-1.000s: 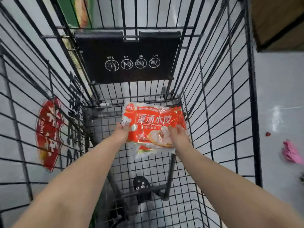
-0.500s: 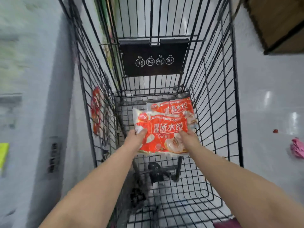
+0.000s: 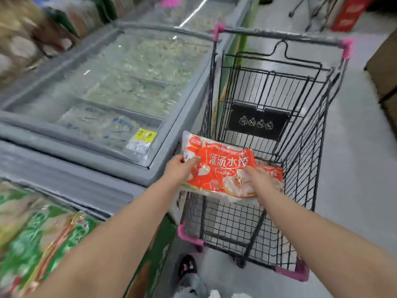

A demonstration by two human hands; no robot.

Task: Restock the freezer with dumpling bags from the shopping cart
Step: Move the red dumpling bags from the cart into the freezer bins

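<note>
Lifted from the black wire shopping cart, the red-orange plastic dumpling bag hangs over the cart's left rim; left hand and right hand grip opposite ends, keeping it level.

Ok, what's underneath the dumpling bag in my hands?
A second orange dumpling bag shows past the right edge of the held bag, lower in the cart; that bag and the right hand cover most of it. Whether more bags lie beneath cannot be seen.
</note>
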